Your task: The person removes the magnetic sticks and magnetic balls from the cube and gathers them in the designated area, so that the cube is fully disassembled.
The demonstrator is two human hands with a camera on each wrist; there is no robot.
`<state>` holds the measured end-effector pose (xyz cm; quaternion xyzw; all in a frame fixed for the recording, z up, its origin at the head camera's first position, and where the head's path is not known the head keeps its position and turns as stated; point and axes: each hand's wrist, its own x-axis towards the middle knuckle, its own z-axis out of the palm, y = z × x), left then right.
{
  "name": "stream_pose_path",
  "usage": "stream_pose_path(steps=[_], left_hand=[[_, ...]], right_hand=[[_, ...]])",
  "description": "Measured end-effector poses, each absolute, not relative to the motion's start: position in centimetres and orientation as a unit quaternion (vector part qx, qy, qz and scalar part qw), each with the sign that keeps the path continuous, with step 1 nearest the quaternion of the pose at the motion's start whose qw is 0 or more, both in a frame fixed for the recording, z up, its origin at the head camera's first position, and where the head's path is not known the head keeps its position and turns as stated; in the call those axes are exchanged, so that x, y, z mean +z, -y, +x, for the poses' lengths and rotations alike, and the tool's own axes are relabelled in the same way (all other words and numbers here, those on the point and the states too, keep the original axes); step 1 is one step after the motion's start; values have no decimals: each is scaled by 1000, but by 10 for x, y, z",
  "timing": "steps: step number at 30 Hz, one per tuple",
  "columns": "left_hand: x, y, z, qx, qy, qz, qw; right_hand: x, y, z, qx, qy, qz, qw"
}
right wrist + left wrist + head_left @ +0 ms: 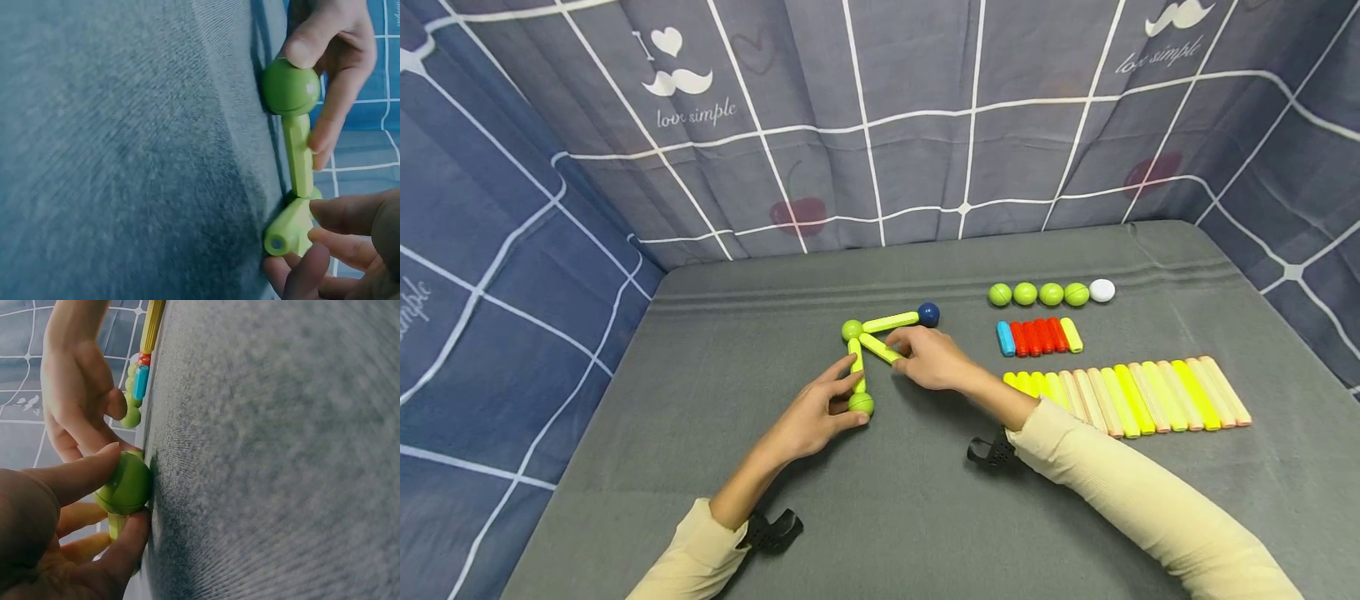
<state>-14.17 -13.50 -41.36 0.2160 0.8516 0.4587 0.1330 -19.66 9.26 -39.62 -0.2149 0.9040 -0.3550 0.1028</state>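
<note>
Three yellow-green rods fan out from a green ball on the grey table. One rod runs right to a navy ball. Another comes toward the person and ends in a second green ball, which the left hand grips between thumb and fingers, its other fingers beside that rod. Between these two lies a short rod whose outer end shows a round hole and carries no ball. Thumb and fingertips of the right hand pinch this rod near that end.
Several green balls and a white ball line up at the back right. Before them lie short red rods, a blue rod and a yellow-green one. Longer yellow and pale rods form a row nearer, partly behind the right sleeve.
</note>
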Motion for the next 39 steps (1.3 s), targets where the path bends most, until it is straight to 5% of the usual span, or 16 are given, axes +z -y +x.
stream_pose_path(steps=[22,39], left_hand=[[-413,134,-142,462,-845,232,135],[-413,137,-141,459,-850,221,132]], right_hand=[[-396,-83,-197,-333,-911,-207,128],[-390,-111,-172,-502,-800,-255,207]])
